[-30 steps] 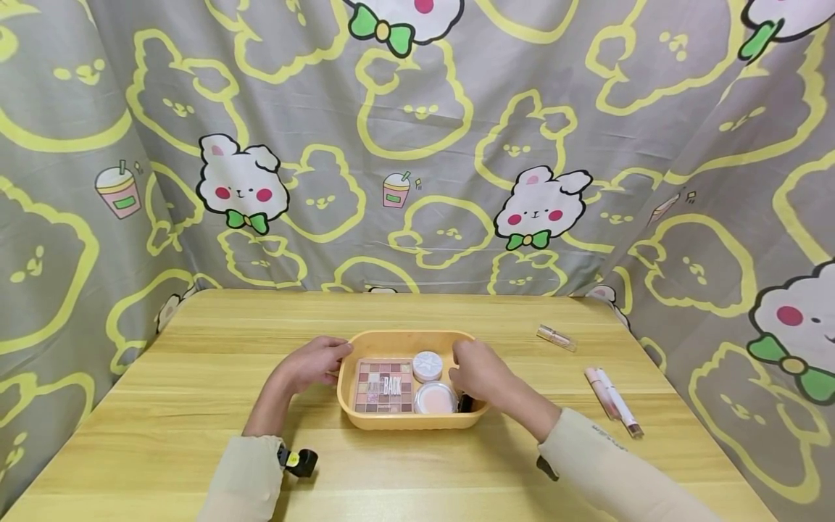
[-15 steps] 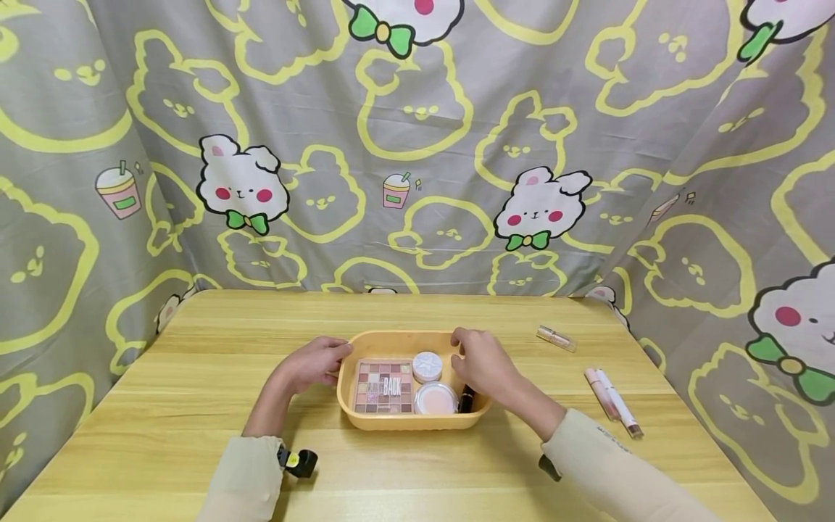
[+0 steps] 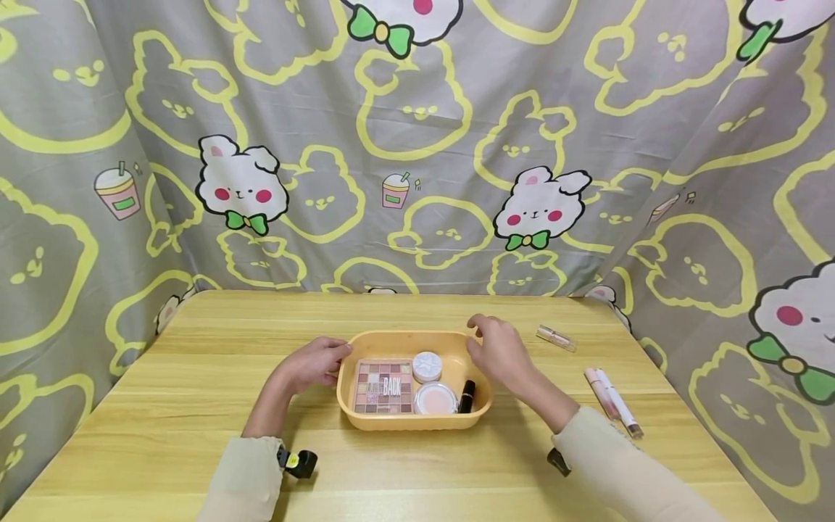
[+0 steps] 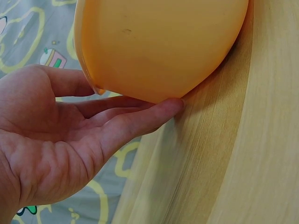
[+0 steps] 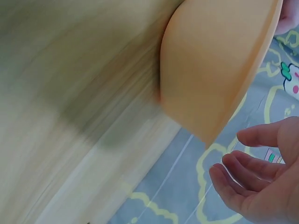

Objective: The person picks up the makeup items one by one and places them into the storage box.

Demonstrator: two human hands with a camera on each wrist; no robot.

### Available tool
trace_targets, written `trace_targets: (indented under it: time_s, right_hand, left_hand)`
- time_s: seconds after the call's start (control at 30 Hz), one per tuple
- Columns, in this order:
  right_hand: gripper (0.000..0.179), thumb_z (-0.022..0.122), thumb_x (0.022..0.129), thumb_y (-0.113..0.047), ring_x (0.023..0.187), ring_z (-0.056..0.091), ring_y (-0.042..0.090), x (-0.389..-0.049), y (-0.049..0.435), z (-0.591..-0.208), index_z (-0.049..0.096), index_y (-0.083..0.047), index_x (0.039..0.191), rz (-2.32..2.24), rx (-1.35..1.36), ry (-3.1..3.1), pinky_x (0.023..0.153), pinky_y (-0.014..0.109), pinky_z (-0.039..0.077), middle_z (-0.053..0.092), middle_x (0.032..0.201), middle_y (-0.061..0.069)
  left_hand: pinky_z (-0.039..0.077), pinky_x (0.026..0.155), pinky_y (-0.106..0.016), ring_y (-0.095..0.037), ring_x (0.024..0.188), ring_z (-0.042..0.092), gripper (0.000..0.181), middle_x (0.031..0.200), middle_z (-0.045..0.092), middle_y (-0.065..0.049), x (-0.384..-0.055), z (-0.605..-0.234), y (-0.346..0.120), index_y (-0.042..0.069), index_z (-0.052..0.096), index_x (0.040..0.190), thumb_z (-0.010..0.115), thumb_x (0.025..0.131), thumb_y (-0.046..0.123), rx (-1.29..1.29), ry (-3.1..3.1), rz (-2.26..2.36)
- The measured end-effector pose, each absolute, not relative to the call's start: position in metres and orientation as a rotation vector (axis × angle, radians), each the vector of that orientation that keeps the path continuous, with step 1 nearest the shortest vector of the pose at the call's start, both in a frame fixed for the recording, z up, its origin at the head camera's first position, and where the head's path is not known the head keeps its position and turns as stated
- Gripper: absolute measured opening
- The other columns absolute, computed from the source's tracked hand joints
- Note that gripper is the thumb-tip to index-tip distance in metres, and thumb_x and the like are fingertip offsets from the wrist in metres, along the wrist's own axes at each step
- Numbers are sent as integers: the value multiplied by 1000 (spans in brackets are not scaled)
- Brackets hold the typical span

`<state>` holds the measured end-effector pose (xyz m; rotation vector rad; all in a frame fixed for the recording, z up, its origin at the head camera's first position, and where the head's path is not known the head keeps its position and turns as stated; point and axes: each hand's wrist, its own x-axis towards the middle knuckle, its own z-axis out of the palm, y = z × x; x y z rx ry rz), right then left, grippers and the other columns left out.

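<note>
A yellow plastic basket [image 3: 417, 422] stands on the table. My left hand [image 3: 317, 362] holds its left end, thumb at the rim and fingers along the outer wall, as the left wrist view shows. Inside lie an eyeshadow palette [image 3: 368, 388], a round jar [image 3: 428, 366] with a star-patterned lid, a round powder compact [image 3: 435, 399] and a black lipstick tube [image 3: 467, 396] leaning at the right end. My right hand [image 3: 502, 355] hovers by the right rim, its fingers loosely bent with nothing between them; a gap shows between it and the basket wall [image 5: 215, 60] in the right wrist view.
On the wooden table [image 3: 261, 319], a small clear-and-gold tube [image 3: 556, 338] lies at the back right. Nearer, a pink tube [image 3: 601, 392] and a white tube [image 3: 620, 403] lie side by side. A patterned curtain [image 3: 326, 275] hangs around the table's back and sides.
My right hand has come up out of the basket and moved right, beyond the rim. The black lipstick tube shows more fully in the basket. My left hand has stayed in place.
</note>
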<state>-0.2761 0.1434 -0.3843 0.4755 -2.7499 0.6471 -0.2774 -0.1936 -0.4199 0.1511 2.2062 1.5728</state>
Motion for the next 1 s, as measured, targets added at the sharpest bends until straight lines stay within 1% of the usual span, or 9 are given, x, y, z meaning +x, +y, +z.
trace_targets:
  time_s: [0.1, 0.2, 0.37, 0.47, 0.57, 0.63, 0.77, 1.0]
  right_hand:
    - [23, 68, 91, -8, 71, 63, 24, -279, 150, -384, 70, 2, 111, 657, 442, -2748, 61, 34, 53, 72, 96, 21]
    - [23, 65, 91, -7, 66, 62, 23, -282, 156, -384, 70, 3, 111, 671, 413, -2741, 59, 35, 53, 71, 96, 22]
    - [24, 61, 92, -5, 63, 58, 22, -288, 169, -386, 70, 6, 111, 676, 369, -2723, 60, 38, 52, 70, 96, 24]
    - [25, 60, 91, -5, 62, 57, 21, -292, 178, -389, 70, 7, 112, 675, 354, -2729, 62, 38, 52, 71, 96, 24]
    - [28, 59, 91, -6, 62, 59, 23, -296, 186, -392, 69, 7, 113, 688, 340, -2751, 62, 40, 52, 71, 97, 26]
    - [29, 59, 91, -7, 68, 64, 28, -298, 191, -393, 69, 7, 114, 683, 316, -2764, 66, 44, 54, 71, 99, 27]
    - [34, 59, 90, -8, 87, 68, 40, -300, 201, -397, 66, 10, 119, 649, 275, -2789, 76, 53, 56, 70, 104, 30]
    - [43, 56, 91, -8, 108, 64, 51, -303, 216, -402, 59, 14, 128, 613, 214, -2844, 91, 61, 53, 65, 120, 37]
  left_hand:
    - [61, 88, -42, -33, 119, 65, 51, 132, 62, -27, -277, -420, -194, -15, 41, 146, 36, 110, 22, 169, 2208, 1566]
    - [61, 86, -41, -31, 116, 66, 51, 129, 63, -26, -277, -420, -195, -14, 42, 145, 36, 110, 22, 177, 2209, 1568]
    - [61, 86, -40, -30, 115, 67, 51, 128, 64, -25, -277, -419, -195, -15, 42, 145, 36, 110, 22, 180, 2206, 1570]
    - [61, 86, -40, -31, 116, 66, 51, 129, 63, -26, -277, -419, -195, -15, 42, 145, 36, 111, 22, 179, 2205, 1570]
    - [61, 87, -41, -33, 118, 66, 52, 131, 62, -28, -276, -419, -194, -15, 41, 145, 36, 111, 23, 182, 2200, 1571]
    - [61, 88, -42, -34, 119, 65, 52, 132, 61, -29, -276, -419, -194, -16, 39, 146, 36, 111, 22, 190, 2199, 1568]
    - [60, 89, -43, -37, 122, 63, 52, 133, 59, -30, -275, -419, -194, -16, 39, 146, 36, 110, 22, 188, 2196, 1569]
    - [61, 88, -41, -36, 121, 63, 52, 133, 60, -30, -275, -419, -194, -16, 40, 145, 37, 110, 22, 187, 2193, 1572]
